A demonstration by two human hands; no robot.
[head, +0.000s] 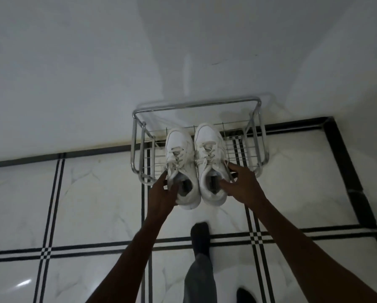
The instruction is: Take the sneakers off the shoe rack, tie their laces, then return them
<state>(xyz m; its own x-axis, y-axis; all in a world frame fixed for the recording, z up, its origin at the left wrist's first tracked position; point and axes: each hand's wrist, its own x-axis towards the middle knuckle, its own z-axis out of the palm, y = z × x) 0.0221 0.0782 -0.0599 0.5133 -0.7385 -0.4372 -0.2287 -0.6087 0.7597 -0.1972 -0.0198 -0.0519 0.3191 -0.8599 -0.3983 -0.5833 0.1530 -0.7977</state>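
Observation:
Two white sneakers stand side by side on a chrome wire shoe rack (196,104), toes toward the wall and heels hanging over its front edge. My left hand (162,193) grips the outer side of the left sneaker (179,149) by its collar, thumb at the opening. My right hand (241,184) holds the right sneaker (209,145) the same way, with its thumb inside the heel opening and fingers along the outer side. The white laces look loose across both tongues; I cannot tell whether they are knotted.
The rack stands against a white wall (95,73) in a corner, on a glossy white tiled floor (95,193) with black stripe borders. My own foot in a dark sock (200,237) and a grey trouser leg are just below the sneakers.

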